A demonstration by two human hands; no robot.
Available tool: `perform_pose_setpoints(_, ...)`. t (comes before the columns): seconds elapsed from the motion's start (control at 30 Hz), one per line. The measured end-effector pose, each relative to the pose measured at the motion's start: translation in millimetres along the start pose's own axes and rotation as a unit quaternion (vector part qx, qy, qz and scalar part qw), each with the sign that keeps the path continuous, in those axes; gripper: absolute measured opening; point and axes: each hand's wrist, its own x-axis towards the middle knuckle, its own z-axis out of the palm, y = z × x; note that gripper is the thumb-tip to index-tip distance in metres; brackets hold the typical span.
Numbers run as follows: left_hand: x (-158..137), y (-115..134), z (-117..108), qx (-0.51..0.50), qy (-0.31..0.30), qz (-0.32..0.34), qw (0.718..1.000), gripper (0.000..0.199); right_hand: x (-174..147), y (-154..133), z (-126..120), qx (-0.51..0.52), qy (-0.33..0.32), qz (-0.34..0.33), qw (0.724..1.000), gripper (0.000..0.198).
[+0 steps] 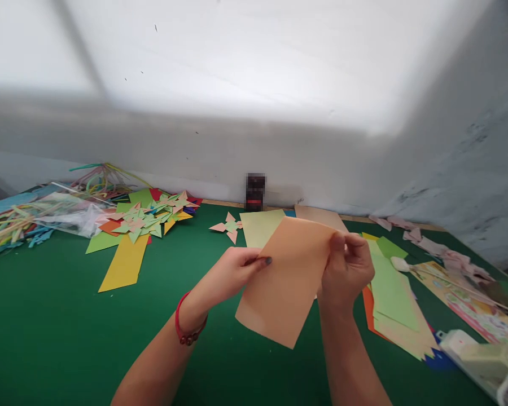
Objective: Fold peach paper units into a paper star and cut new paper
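A sheet of peach-coloured paper (290, 282) is held up above the green table, tilted, with its lower edge curling slightly. My left hand (239, 270) pinches its left edge, the thumb lying on the front face. At its upper right corner my right hand (347, 265) grips the paper between thumb and fingers. Behind it lie a pale yellow-green sheet (256, 226) and another peach sheet (319, 214), both partly hidden. Just left of these rests a folded paper star (228, 226) in peach and light green.
Folded paper stars (141, 223) are heaped over coloured sheets at left, by a yellow strip (127, 262), a plastic bag (80, 214) and thin paper strips (14, 225). Stacked green sheets (392, 287), a white power strip (461, 341) and a dark object (255, 192) also stand or lie around.
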Motion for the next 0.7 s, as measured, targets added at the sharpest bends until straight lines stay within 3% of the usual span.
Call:
perform_pose_setpoints(0.2,1,-1,2,0.006,0.041,-0.007,0.999,0.028,0,5,-1,-0.001,0.050,0.045,0.998,0.024)
perform_pose_setpoints(0.43,2,1,8,0.030,0.174,-0.034,0.984,0.035,2,9,-2,0.048,0.043,0.092,0.994,0.025)
perform_pose_setpoints(0.6,2,-1,8,0.063,0.183,-0.038,0.980,0.043,5,16,-1,0.036,0.042,0.103,0.993,0.026)
perform_pose_setpoints(0.7,2,-2,6,0.071,0.135,-0.035,0.988,0.033,10,22,-3,0.059,0.039,0.116,0.991,0.029)
